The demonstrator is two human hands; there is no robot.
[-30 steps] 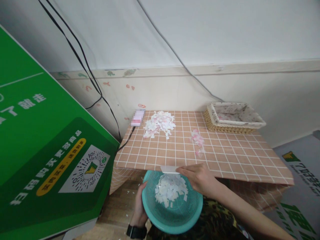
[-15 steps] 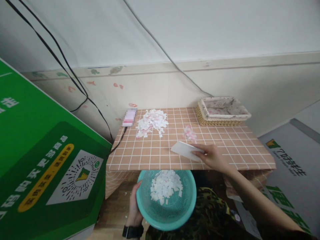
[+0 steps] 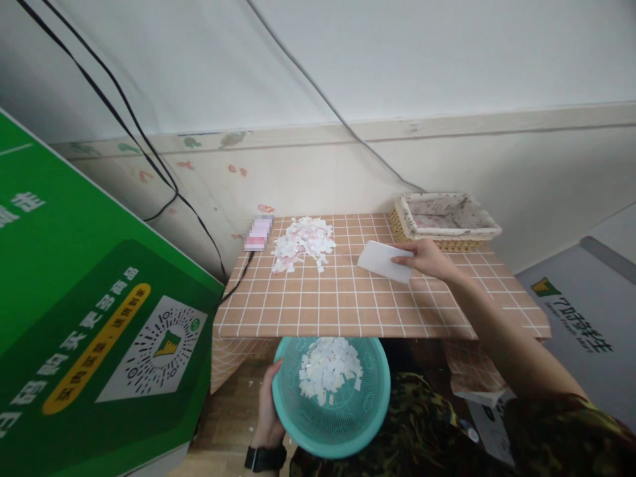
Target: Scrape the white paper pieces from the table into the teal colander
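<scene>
My left hand [image 3: 269, 411] grips the left rim of a teal plastic colander [image 3: 368, 424], held just below the table's front edge. White paper scraps [image 3: 328, 370] lie heaped inside it. Over the table, my right hand [image 3: 422, 257] pinches the right end of a flat white card [image 3: 381, 260], which is tilted. The pink scraps seen there earlier are hidden behind the card. To the left on the table is a pile of white and pinkish paper scraps [image 3: 304, 242], apart from both hands.
A lined wicker basket [image 3: 444, 244] stands at the table's back right. A phone-like blurred object [image 3: 259, 233] with a black cable lies at the back left. The table [image 3: 298, 315] wears a brown checked cloth. A large green panel [image 3: 99, 265] flanks its left side.
My right hand has moved the white card away from me and slightly right, over where the pink scraps lay. The left hand and colander have stayed in place.
</scene>
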